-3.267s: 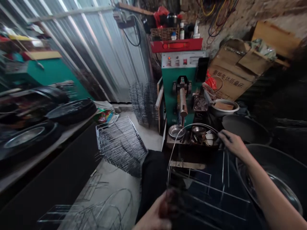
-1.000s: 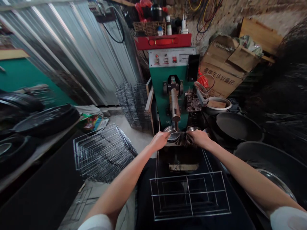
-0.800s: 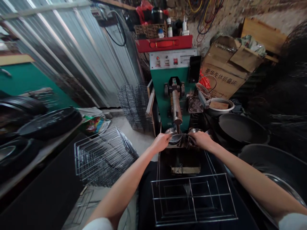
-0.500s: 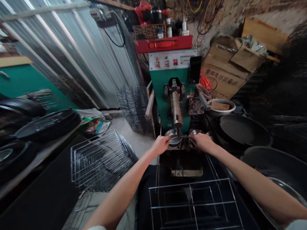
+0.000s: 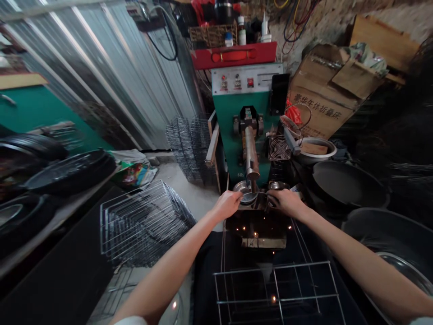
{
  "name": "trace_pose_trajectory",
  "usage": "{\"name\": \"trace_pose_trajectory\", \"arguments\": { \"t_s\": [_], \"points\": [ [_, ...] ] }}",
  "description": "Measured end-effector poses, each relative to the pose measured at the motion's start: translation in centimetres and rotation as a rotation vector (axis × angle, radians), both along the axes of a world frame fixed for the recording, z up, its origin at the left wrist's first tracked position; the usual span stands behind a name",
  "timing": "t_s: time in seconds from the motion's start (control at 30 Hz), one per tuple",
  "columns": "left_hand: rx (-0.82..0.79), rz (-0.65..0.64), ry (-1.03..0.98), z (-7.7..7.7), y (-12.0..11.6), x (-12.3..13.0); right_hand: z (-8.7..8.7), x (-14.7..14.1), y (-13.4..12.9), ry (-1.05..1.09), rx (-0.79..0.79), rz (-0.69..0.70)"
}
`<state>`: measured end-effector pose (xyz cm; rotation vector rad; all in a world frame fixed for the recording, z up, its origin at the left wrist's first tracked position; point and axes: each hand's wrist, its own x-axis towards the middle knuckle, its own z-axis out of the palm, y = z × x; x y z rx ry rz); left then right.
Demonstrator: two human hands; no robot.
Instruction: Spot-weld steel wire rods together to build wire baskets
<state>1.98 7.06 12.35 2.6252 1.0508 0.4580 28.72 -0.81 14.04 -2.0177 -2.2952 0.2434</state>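
1. Your L hand point(image 5: 228, 204), just below frame centre: fingers curled tight, narrow grip on a thin steel wire point(image 5: 257, 193) running across btwn your hands.
2. Your R hand point(image 5: 286, 202), same height: fingers also closed narrow on that wire, hands near each other, not touching.
3. Wire sits right under tip of the welder electrode point(image 5: 252, 174); exact contact hidden/too small to tell. Electrode comes down from green spot-welding machine point(image 5: 243, 135), upper centre.
4. Steel dish point(image 5: 244, 192) just below tip, beside your L hand; 2nd small dish point(image 5: 275, 185) beside your R hand.
5. Wire rack point(image 5: 275, 299) at bottom centre, over your dark trousers point(image 5: 209, 271). Orange sparks point(image 5: 256, 234) scattered btwn hands & rack.
6. Stacked wire racks point(image 5: 145, 221) on floor, lower left of centre; more point(image 5: 189, 149) stand by corrugated metal wall point(image 5: 101, 76), upper left.
7. Black pan point(image 5: 348, 183) at right, w/ cardboard box point(image 5: 324, 99) above it.
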Motion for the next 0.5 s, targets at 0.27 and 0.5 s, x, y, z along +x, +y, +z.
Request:
{"name": "trace_pose_trajectory", "arguments": {
  "t_s": [0.27,0.5],
  "points": [
    [-0.004,0.017,0.047,0.39,-0.3,0.24,-0.41,-0.01,-0.21,0.07,0.018,-0.021],
    [-0.018,0.052,0.092,0.76,-0.54,0.33,-0.68,0.1,-0.16,0.084,0.033,-0.029]
  ]
}}
